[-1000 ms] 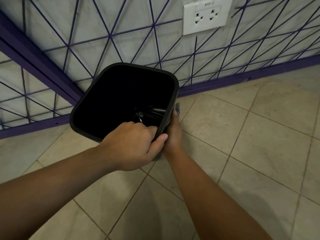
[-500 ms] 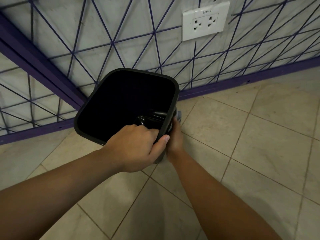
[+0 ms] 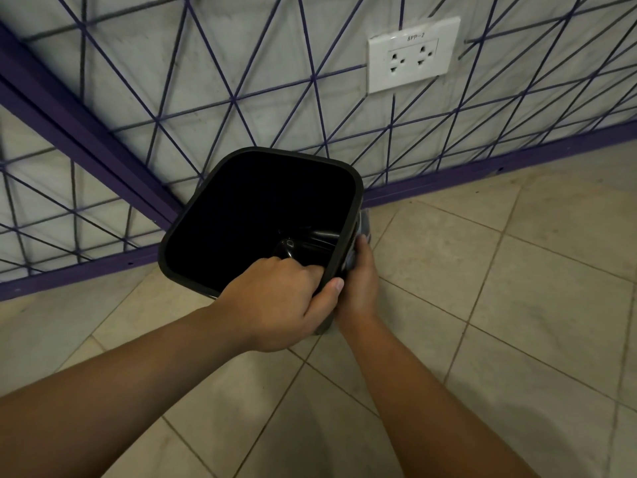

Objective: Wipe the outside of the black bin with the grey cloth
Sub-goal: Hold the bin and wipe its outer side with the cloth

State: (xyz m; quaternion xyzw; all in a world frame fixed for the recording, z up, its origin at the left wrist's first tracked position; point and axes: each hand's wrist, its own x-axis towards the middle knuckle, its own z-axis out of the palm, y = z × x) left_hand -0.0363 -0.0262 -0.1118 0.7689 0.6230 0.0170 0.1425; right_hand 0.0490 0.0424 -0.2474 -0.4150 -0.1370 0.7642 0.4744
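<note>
Wiping the black bin's right wall.
My left hand grips its rim, right hand presses the grey cloth; hard rubbing could twist it loose.

The inside of the bin is lying in deep shadow, so only a few glossy glints are showing near the bottom and what they belong to cannot be told. The left hand is hiding the near corner of the rim, and its fingers are disappearing inside. The cloth is peeking out as a small grey strip behind the bin's right wall; the right hand is covering the rest. Both forearms are running off the bottom edge.
</note>
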